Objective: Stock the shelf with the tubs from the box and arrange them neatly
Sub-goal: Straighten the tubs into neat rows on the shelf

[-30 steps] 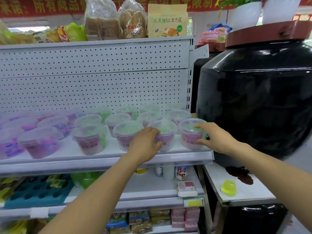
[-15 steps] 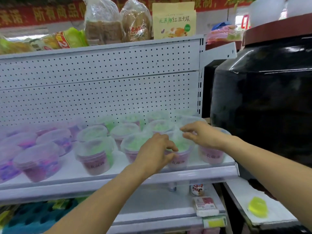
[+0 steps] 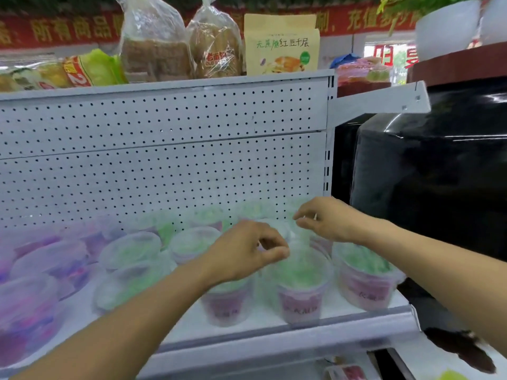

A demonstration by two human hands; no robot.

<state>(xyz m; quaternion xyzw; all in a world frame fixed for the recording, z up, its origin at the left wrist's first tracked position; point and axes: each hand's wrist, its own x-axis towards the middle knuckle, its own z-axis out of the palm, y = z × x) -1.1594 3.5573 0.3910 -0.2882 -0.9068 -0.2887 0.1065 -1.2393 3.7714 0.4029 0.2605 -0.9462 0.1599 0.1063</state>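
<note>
Landmark: the white shelf (image 3: 274,329) with its pegboard back (image 3: 164,171). At its left end stand blurred tubs with purple contents (image 3: 27,314). Toward the middle stand tubs with green contents (image 3: 131,249), in rows from the front edge to the pegboard. The left hand (image 3: 244,250) hovers over the front-row tubs right of centre, fingers curled, thumb and forefinger nearly pinched; it grips nothing visible. Below it a green-filled tub (image 3: 300,286) stands at the front edge. The right hand (image 3: 326,219) hangs above the tubs nearer the pegboard, fingers loosely bent, holding nothing visible. A last tub (image 3: 365,278) stands at the shelf's right end. Right of the shelf is a large black jar (image 3: 439,174). Bagged bread (image 3: 153,42) sits on top.
</note>
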